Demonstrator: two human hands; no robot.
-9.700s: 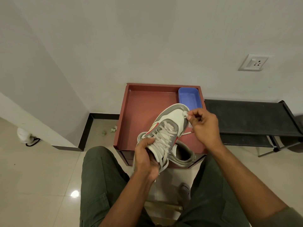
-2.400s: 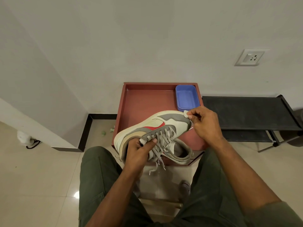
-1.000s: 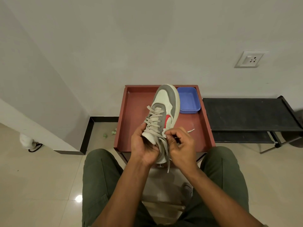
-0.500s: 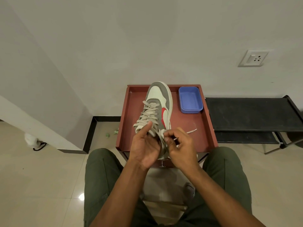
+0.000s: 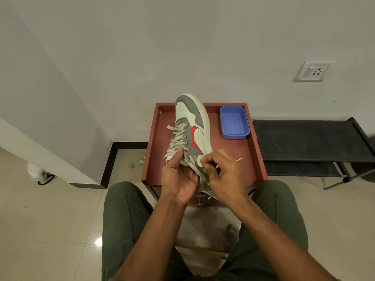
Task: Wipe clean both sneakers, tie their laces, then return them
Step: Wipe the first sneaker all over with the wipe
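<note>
The red desk sits in front of your knees, with a blue tub at 1 o'clock. You hold the sneaker over it, toe at 12 o'clock. Your left hand grips the heel end, thumb on the laces. Your right hand pinches a small white wipe against the side. Hold the shoe steady and rub in short strokes.
</note>
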